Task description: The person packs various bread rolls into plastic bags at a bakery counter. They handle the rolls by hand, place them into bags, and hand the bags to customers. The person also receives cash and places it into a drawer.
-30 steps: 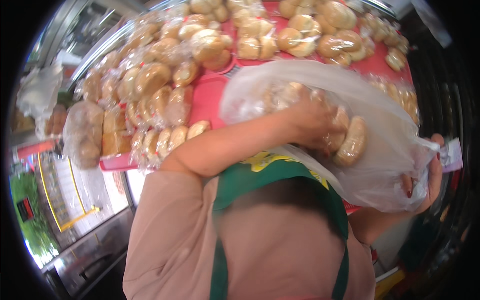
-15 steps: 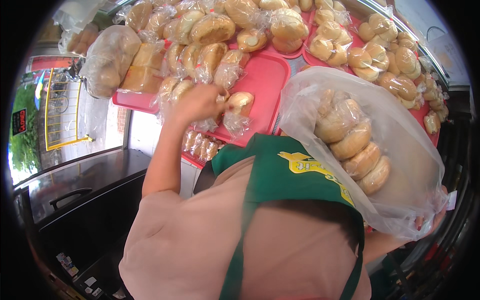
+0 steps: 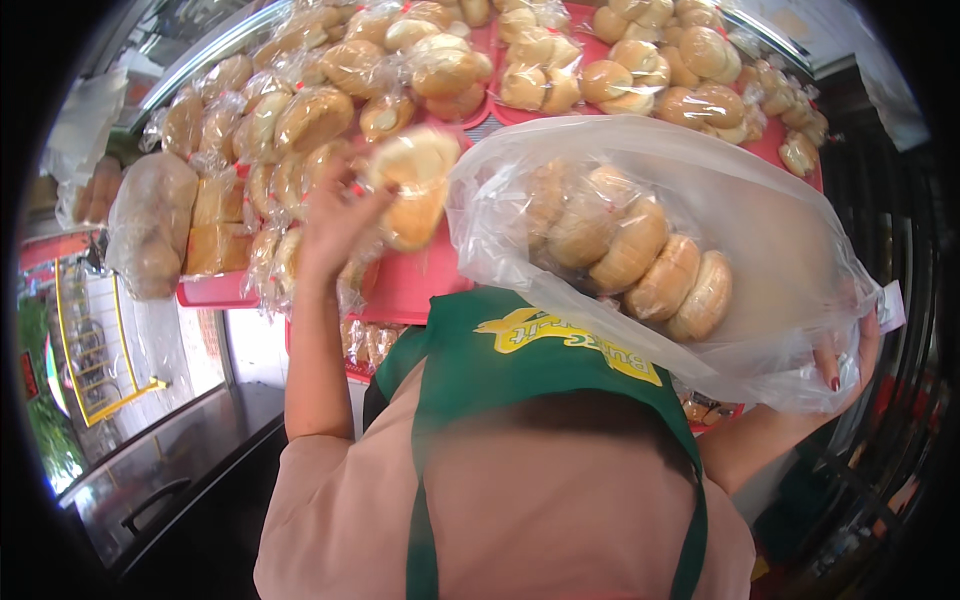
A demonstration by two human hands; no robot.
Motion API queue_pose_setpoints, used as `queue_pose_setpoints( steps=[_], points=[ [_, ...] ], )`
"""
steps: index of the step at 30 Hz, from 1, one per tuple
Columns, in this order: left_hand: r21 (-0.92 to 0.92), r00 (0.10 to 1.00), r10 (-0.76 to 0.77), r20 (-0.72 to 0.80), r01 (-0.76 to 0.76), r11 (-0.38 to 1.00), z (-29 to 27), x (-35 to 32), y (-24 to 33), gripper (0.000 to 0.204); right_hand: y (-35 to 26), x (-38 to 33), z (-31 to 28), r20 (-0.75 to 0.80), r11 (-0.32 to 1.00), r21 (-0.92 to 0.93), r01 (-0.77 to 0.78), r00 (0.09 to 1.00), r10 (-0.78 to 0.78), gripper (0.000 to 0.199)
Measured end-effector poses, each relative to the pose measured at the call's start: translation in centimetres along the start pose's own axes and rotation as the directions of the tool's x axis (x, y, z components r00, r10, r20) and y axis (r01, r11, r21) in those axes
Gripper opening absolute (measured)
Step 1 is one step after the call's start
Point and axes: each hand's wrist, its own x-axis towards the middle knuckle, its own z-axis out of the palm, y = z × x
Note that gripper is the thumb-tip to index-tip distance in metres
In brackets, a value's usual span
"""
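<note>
The left hand (image 3: pixel 335 215) grips a wrapped bun pack (image 3: pixel 415 185); the right hand (image 3: pixel 845 355) clutches the clear bag of buns (image 3: pixel 650 250) beside it.

The left hand (image 3: pixel 335 215) lifts a wrapped bun (image 3: pixel 412 185); the right hand (image 3: pixel 848 350) holds a clear bag (image 3: pixel 760 250) of rolls.

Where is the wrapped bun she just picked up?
The wrapped bun is in the left hand, raised over the red tray, just left of the clear bag of buns.
</note>
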Motion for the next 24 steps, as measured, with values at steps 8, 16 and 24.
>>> queue_pose_setpoints(
  steps=[8, 16, 24],
  points=[
    [-0.194, 0.310, 0.874, 0.375, -0.895, 0.401, 14.8, -1.9, 11.9, 0.052, 1.3, 0.6, 2.1, -0.168, 0.976, -0.147, 0.163, 0.968, -0.187, 0.035],
    [0.301, 0.324, 0.596, 0.735, -0.943, 0.141, 20.8, -0.1, 8.5, 0.019, 1.9, -0.6, 1.8, -0.144, 0.335, -0.857, 0.391, 0.442, -0.885, 0.034],
    [0.836, 0.967, 0.102, 0.233, -0.253, 0.488, -2.4, -3.2, 3.4, 0.030, 0.9, 1.5, 0.4, 0.045, 0.423, -0.765, 0.485, 0.697, -0.716, 0.035]
  ],
)
